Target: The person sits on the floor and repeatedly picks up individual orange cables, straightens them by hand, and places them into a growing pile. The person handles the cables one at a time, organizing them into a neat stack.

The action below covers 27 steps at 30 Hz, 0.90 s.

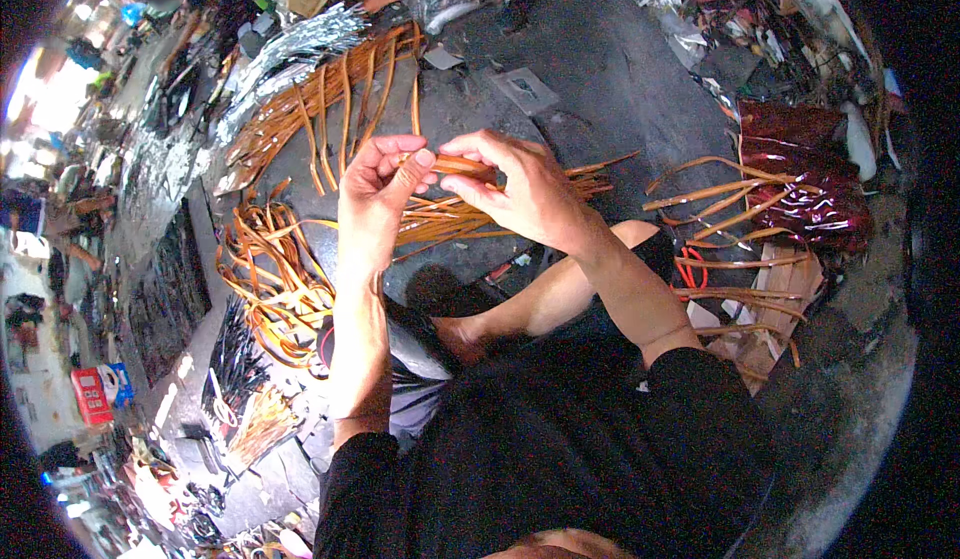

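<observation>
In front of me, my left hand [382, 187] and my right hand [522, 185] hold a short, glossy orange-brown leather-like strip [460, 166] between them. The left thumb and fingers pinch one end, while the right thumb and fingers close round the other. Whether the strip is folded or doubled I cannot tell. Just beneath and behind the hands lies a bundle of similar straight brown strips [450, 221]. A looped, tangled heap of strips [268, 274] is left of my left forearm. Farther back, a row of long brown strips [330, 94] fans out on the floor.
Silvery strips [300, 49] lie at the far left. To the right are a shiny dark-red sheet [800, 174], more brown strips [740, 199] and an orange-red loop [690, 269]. A red calculator-like box [92, 396] stands left. Clutter rings the dark floor [590, 69].
</observation>
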Tool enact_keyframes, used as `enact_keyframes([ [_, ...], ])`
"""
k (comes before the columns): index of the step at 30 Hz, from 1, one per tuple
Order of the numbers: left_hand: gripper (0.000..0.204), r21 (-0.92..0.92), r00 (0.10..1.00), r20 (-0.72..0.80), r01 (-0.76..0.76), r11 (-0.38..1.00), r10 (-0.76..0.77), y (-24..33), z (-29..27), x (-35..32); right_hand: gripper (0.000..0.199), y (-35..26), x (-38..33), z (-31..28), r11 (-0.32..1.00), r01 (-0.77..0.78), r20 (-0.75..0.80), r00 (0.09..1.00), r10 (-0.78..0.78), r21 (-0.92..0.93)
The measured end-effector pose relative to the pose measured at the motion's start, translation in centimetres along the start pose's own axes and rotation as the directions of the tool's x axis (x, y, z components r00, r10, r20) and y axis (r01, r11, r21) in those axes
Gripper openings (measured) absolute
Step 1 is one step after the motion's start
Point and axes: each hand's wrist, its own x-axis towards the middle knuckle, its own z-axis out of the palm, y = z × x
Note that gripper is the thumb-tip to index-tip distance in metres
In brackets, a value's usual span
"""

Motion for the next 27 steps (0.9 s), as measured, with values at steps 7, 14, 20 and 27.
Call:
enact_keyframes([
  [7,0.023,0.578,0.994,0.033,-0.105,0.809,0.105,4.4,-0.5,-1.8,0.021,-2.3,0.4,0.6,0.976,0.17,-0.063,0.982,-0.18,-0.133],
  [14,0.032,-0.149,0.971,-0.01,-0.239,0.96,0.24,-0.6,-2.8,-2.5,0.015,-4.6,1.0,2.6,0.985,0.002,-0.143,0.989,0.022,0.17],
  [20,0.032,-0.505,0.932,-0.18,-0.362,0.784,0.314,-2.1,0.3,-2.6,0.013,-5.6,1.5,5.1,0.965,0.071,-0.241,0.971,-0.008,0.251],
  [27,0.025,-0.687,0.874,-0.429,-0.48,0.546,0.227,-0.4,2.7,-3.0,0.017,-5.3,1.1,5.9,0.985,0.175,-0.249,0.953,-0.171,-0.004],
])
